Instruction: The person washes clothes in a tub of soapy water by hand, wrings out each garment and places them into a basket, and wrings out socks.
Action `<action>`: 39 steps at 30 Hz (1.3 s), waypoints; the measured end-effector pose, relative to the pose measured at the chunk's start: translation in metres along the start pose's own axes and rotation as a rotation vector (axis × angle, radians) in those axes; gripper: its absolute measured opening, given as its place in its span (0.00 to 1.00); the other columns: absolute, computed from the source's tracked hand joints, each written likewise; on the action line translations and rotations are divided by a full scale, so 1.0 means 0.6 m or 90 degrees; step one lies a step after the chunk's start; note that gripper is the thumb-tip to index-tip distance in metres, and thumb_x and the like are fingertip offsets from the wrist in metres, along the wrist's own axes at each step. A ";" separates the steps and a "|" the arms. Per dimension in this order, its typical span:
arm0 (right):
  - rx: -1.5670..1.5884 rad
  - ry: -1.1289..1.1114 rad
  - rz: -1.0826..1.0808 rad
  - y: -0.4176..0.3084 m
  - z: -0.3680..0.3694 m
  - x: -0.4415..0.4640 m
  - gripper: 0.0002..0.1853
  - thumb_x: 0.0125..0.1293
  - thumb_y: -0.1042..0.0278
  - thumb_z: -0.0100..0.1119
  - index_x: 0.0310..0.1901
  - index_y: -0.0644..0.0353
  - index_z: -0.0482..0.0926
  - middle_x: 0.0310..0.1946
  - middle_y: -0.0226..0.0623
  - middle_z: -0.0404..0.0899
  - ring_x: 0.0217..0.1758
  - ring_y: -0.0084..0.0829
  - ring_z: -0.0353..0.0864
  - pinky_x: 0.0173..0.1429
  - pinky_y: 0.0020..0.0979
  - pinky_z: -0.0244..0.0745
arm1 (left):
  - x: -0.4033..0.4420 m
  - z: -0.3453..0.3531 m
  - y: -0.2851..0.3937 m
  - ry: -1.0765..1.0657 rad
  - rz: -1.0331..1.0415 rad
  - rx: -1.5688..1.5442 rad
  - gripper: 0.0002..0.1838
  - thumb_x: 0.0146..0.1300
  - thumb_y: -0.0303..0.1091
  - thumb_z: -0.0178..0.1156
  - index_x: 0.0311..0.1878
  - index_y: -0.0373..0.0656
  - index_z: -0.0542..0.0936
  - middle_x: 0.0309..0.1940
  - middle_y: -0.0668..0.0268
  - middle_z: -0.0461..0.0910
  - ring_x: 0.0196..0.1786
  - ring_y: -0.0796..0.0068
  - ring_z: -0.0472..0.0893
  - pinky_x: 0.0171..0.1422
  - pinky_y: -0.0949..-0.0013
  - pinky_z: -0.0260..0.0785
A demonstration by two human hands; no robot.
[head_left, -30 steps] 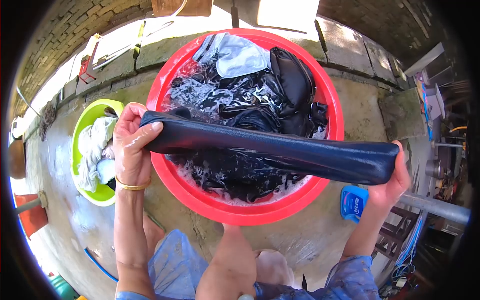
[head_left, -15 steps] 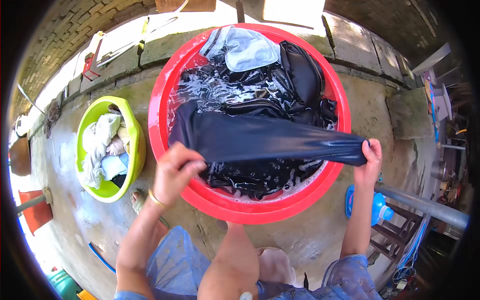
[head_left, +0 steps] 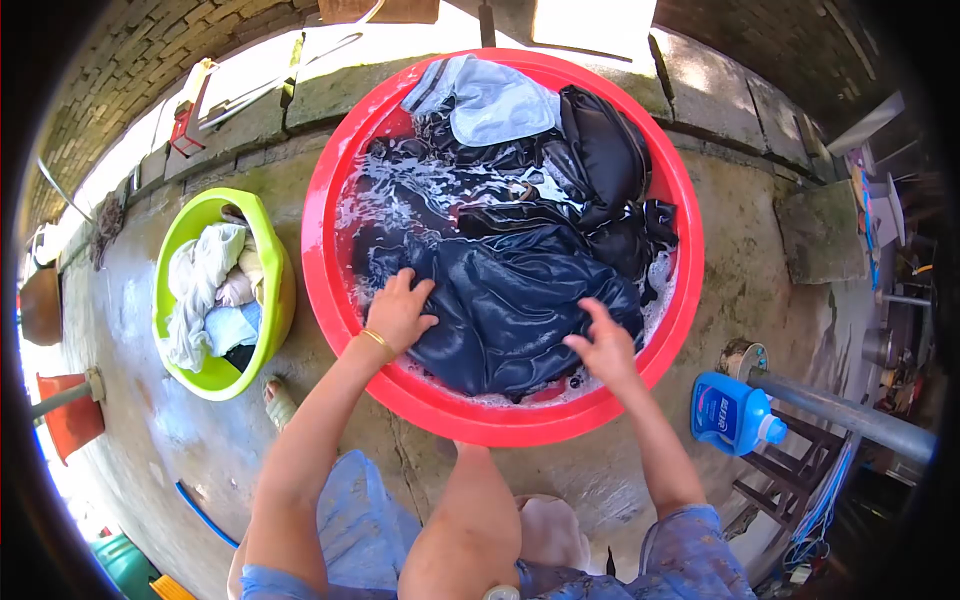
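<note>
A large red basin (head_left: 500, 430) holds soapy water and dark clothes. The dark navy garment (head_left: 510, 300) lies spread and crumpled on the water in its near half. At the garment's left edge is my left hand (head_left: 398, 312), fingers apart, with a bracelet on the wrist. My right hand (head_left: 603, 345) is over the garment's right part, its fingers spread and holding nothing. A light blue cloth (head_left: 500, 105) rests on the dark clothes at the far side, beside a puffy black garment (head_left: 605, 150).
A lime green tub (head_left: 278, 300) with light-coloured clothes stands on the left. To the right are a blue detergent bottle (head_left: 728, 413), a metal pole (head_left: 850, 412) and a dark wooden stool (head_left: 795, 470). A raised stone ledge (head_left: 340, 95) runs behind the basin.
The navy garment, stretched between both hands before, now lies spread in the basin. Both hands have let go of it; my right hand has moved left and inward over the basin.
</note>
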State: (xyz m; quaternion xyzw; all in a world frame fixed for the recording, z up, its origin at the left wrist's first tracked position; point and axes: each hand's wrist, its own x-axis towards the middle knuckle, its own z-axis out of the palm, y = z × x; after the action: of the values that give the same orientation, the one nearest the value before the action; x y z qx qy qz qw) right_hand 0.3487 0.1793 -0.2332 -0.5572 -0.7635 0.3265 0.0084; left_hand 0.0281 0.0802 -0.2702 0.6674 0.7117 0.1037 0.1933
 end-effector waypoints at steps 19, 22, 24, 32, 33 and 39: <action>0.752 0.305 -0.312 -0.219 -0.383 0.023 0.14 0.64 0.74 0.52 0.50 0.70 0.73 0.41 0.42 0.79 0.44 0.31 0.80 0.54 0.32 0.75 | -0.079 -0.380 0.096 0.231 -0.024 -0.573 0.06 0.52 0.24 0.65 0.30 0.36 0.76 0.31 0.66 0.76 0.35 0.75 0.75 0.43 0.72 0.67; 0.727 0.280 -0.387 -0.282 -0.401 0.166 0.10 0.64 0.75 0.54 0.45 0.69 0.77 0.37 0.39 0.81 0.41 0.27 0.81 0.47 0.25 0.75 | -0.041 -0.375 0.096 0.324 -0.093 -0.520 0.08 0.52 0.25 0.66 0.28 0.37 0.74 0.26 0.70 0.72 0.32 0.83 0.70 0.39 0.77 0.65; 0.442 0.380 -0.447 -0.308 -0.358 0.258 0.12 0.63 0.73 0.56 0.48 0.62 0.79 0.37 0.32 0.81 0.39 0.23 0.79 0.46 0.23 0.73 | -0.005 -0.347 0.064 0.299 -0.181 -0.433 0.12 0.50 0.27 0.67 0.35 0.38 0.74 0.30 0.71 0.70 0.34 0.82 0.69 0.41 0.77 0.64; 0.230 0.093 -0.455 -0.299 0.011 0.189 0.03 0.53 0.75 0.58 0.31 0.60 0.77 0.27 0.42 0.77 0.33 0.45 0.78 0.40 0.39 0.73 | 0.004 -0.205 -0.046 0.299 -0.112 -0.215 0.24 0.50 0.27 0.65 0.52 0.42 0.73 0.45 0.63 0.73 0.47 0.72 0.74 0.50 0.70 0.67; 0.247 0.023 -0.444 -0.283 0.082 0.179 0.04 0.53 0.73 0.60 0.31 0.61 0.77 0.28 0.44 0.77 0.33 0.45 0.78 0.39 0.40 0.73 | -0.001 -0.201 -0.034 0.233 -0.155 -0.285 0.23 0.49 0.26 0.64 0.51 0.41 0.73 0.44 0.62 0.73 0.47 0.71 0.75 0.49 0.70 0.68; -0.015 0.118 -0.253 -0.271 0.284 0.177 0.09 0.52 0.68 0.63 0.34 0.62 0.78 0.31 0.45 0.79 0.41 0.46 0.80 0.46 0.42 0.75 | -0.026 -0.111 -0.050 0.175 -0.114 -0.228 0.18 0.47 0.25 0.64 0.45 0.38 0.76 0.40 0.57 0.73 0.44 0.63 0.76 0.50 0.65 0.70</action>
State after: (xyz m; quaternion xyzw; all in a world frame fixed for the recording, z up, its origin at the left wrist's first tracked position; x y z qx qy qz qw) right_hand 0.1071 0.1600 -0.3219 -0.4237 -0.8579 0.2568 0.1360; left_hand -0.0262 0.0693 -0.2200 0.5364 0.7577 0.3008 0.2185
